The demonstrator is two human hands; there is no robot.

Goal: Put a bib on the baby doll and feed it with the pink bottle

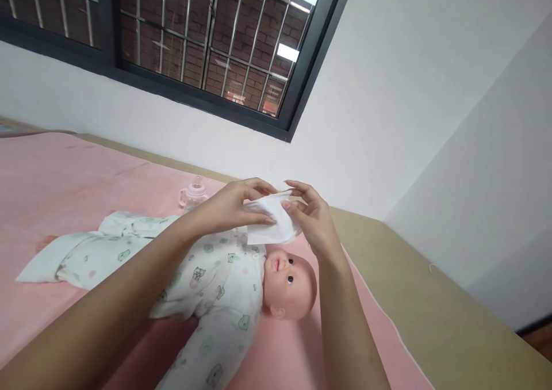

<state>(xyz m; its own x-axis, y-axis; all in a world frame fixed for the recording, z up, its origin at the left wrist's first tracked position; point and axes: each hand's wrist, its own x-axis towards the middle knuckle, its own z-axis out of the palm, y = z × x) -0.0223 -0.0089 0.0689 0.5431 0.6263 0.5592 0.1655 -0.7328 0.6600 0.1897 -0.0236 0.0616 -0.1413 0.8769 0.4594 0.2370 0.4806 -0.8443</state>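
A folded white tissue (276, 222) is held up between both my hands, above the neck and head of a baby doll (290, 289). My left hand (239, 206) pinches its left side, thumb in front and fingers behind. On the other side, my right hand (311, 211) grips the tissue's upper right edge between thumb and fingers. The doll lies on its back in white printed clothes (211, 269), its head to the right. My left forearm hides part of the doll's body and legs.
A pink mat (86, 177) covers much of the wooden surface (388, 275). Beyond the doll stands a pink-handled baby bottle (193, 193), partly behind my left hand. A white wall (345, 160) and a barred window with a dark frame (194, 99) rise at the back.
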